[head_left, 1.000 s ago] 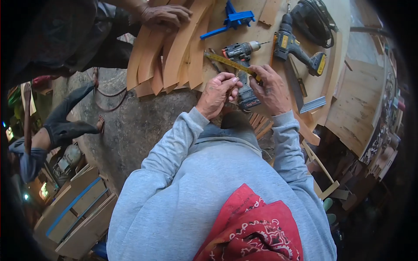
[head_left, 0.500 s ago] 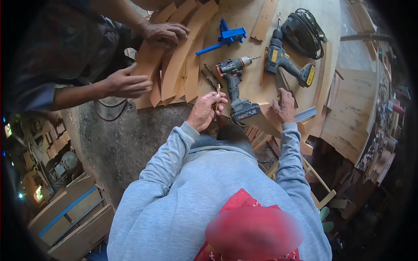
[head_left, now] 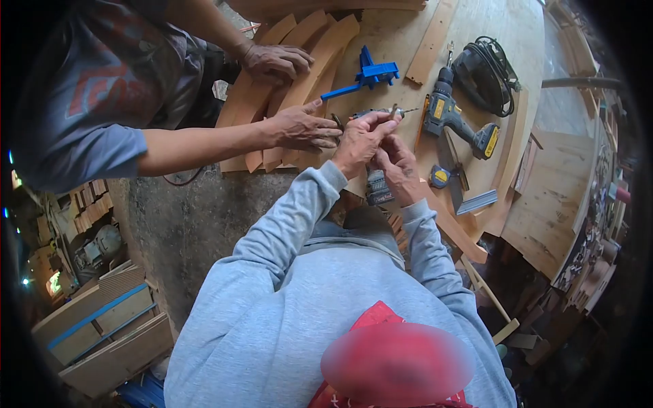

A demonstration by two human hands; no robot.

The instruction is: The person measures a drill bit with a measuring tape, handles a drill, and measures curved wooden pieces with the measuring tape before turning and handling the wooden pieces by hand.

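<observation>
My left hand (head_left: 364,145) is closed with a thin brownish stick (head_left: 394,110) pinched upright between thumb and fingers; its exact kind is unclear. Close against it, my right hand (head_left: 400,170) has curled fingers, and what they hold, if anything, is hidden. Beneath both hands lies a cordless drill (head_left: 379,190), mostly covered, its battery and bit tip showing. A yellow-and-dark tape measure (head_left: 439,177) rests right of my right hand. Another person's hand (head_left: 309,129) reaches in from the left, almost at my left hand, over a dark slim bit (head_left: 337,121).
Curved wooden pieces (head_left: 299,68) lie under the other person's second hand (head_left: 277,61). Further back are a blue plastic jig (head_left: 371,73), a second drill (head_left: 450,112), a corded power tool (head_left: 484,75) and an orange pencil (head_left: 421,122). A curved wooden piece (head_left: 456,228) overhangs the table's near edge.
My right hand has left the tape measure and moved left to meet my left hand. My left hand has risen rightward with the stick. The other person's nearer hand has reached further right.
</observation>
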